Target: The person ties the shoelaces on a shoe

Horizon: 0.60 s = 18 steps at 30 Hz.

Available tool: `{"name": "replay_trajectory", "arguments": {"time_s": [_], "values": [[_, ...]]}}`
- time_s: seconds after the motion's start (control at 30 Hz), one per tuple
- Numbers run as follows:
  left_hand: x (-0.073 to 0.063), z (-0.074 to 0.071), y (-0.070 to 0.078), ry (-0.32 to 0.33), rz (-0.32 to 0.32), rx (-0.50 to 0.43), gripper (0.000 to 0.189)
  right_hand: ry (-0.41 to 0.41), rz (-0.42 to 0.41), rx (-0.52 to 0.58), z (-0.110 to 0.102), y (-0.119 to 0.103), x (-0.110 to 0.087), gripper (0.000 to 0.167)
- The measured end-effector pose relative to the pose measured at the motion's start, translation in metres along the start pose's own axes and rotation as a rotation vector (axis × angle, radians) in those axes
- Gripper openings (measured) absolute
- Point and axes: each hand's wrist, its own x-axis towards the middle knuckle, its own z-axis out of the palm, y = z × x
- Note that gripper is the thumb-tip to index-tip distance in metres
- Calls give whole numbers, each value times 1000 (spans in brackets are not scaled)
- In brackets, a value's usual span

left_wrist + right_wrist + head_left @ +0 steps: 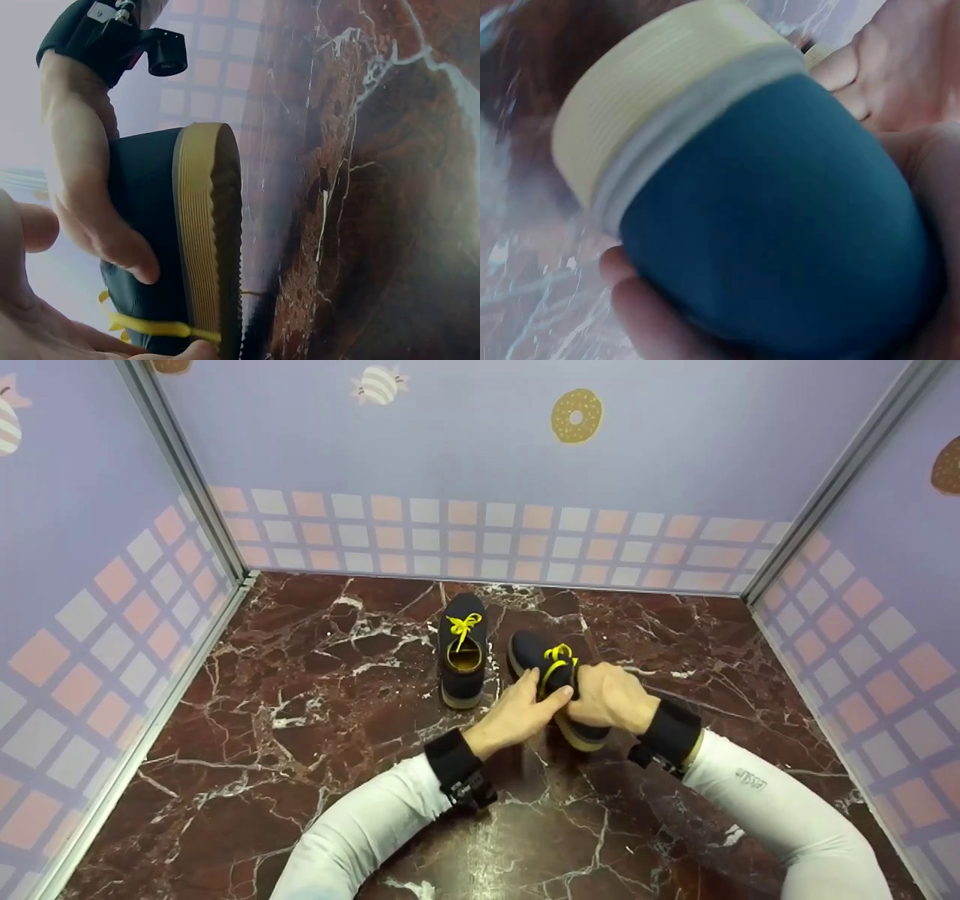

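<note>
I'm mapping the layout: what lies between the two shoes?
In the head view, bare marble floor lies between their front parts; nearer the heels, the left hand reaches between the free shoe and the held shoe.

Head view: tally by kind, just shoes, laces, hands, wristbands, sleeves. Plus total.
Dark shoes: 2 (held shoe, free shoe)
Yellow laces: 2
Bare hands: 2 (left hand, right hand)
Black wristbands: 2
White sleeves: 2
Total: 10
</note>
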Motion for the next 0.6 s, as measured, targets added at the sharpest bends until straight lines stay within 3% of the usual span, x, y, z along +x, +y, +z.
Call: {"name": "replay_trajectory", "arguments": {"time_s": [0.17,0.43,0.6], "values": [[0,2,-6,19,-46,-94,91,-21,-47,56,11,-15,-9,51],[-3,-1,-5,20,-108,-122,93,85,-137,89,25,-27,-23,48],[-3,-8,-6,-3,-119,-101,96,9,-179,185,18,-19,-21,49]]}}
